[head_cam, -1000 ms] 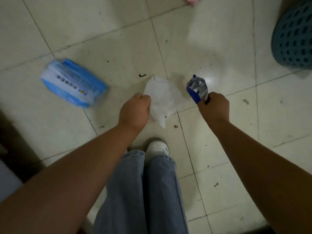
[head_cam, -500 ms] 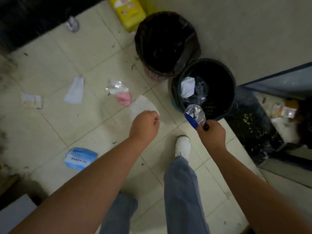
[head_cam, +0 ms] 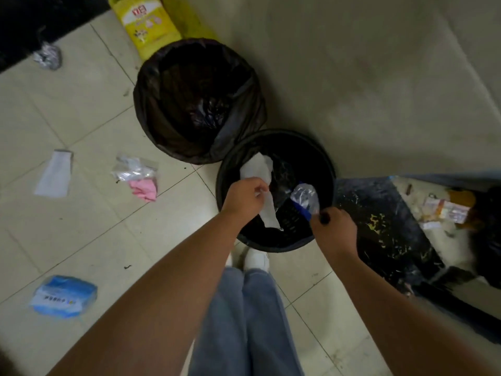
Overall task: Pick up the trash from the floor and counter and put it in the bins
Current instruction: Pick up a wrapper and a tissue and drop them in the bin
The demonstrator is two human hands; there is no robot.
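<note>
My left hand (head_cam: 245,196) grips a white tissue (head_cam: 257,169) over the open mouth of the nearer black bin (head_cam: 329,169). My right hand (head_cam: 333,226) pinches a silver and blue wrapper (head_cam: 305,199) above the same bin's near right rim. A second bin lined with a black bag (head_cam: 151,104) stands just behind and to the left. On the floor lie a blue tissue pack (head_cam: 63,295), a white paper (head_cam: 54,173), a clear plastic bag (head_cam: 134,169) over a pink cloth (head_cam: 145,188), and a crumpled foil ball (head_cam: 47,57).
A yellow package (head_cam: 147,21) leans behind the bins. A dark speckled counter (head_cam: 379,213) runs along the right with wrappers (head_cam: 444,210) on it. The wall (head_cam: 366,77) is behind the bins. My legs and white shoes (head_cam: 254,259) stand right before the nearer bin.
The view swung from the floor to the bins. Both hands moved forward and now hold the tissue and the wrapper over the nearer bin's mouth.
</note>
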